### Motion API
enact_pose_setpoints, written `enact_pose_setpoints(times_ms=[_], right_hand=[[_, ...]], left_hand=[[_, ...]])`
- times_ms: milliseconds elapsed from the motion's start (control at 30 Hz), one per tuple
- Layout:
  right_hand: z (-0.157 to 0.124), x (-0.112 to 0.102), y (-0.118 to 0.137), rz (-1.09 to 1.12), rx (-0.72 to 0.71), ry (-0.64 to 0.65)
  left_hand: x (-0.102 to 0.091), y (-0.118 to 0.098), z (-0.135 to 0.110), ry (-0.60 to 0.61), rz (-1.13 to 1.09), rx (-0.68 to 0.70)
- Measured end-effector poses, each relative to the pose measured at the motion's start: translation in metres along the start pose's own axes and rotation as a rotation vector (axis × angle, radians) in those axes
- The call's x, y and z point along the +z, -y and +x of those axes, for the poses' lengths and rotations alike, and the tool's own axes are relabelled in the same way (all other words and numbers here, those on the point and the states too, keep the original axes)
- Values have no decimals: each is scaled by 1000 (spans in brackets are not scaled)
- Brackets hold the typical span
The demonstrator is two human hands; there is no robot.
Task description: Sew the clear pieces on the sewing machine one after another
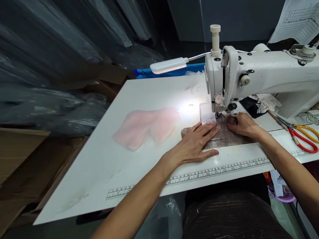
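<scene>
Left hand (196,142) lies palm down, fingers extended and slightly spread, thumb out on its near side; left forearm (139,199) runs straight back from the wrist. Right hand (243,125) sits just right of the left fingertips, knuckles up, fingers curled inward; whether they pinch is indeterminate. Right forearm (286,162) angles back rightward.

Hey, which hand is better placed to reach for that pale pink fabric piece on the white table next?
Left, probably. The left hand lies flat on the brown checked fabric, on the side facing the pale pink fabric piece. The right hand sits farther away, beside the white sewing machine.
</scene>
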State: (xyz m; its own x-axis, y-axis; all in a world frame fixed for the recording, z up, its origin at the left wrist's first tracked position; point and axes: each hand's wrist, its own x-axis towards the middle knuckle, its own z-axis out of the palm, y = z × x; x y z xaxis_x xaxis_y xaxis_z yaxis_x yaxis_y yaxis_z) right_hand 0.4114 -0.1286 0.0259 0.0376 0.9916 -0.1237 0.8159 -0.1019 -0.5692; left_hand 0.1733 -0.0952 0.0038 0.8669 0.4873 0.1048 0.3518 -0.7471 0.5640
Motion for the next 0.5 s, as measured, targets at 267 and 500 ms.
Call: enact_pose_setpoints(times_ms=[267, 500], right_hand=[[-15, -9, -2, 333, 9, 76], [-9, 8, 25, 745, 124, 233]], left_hand=[[-21, 3, -8, -322, 25, -49], [-33, -11, -5, -289, -577, -463]])
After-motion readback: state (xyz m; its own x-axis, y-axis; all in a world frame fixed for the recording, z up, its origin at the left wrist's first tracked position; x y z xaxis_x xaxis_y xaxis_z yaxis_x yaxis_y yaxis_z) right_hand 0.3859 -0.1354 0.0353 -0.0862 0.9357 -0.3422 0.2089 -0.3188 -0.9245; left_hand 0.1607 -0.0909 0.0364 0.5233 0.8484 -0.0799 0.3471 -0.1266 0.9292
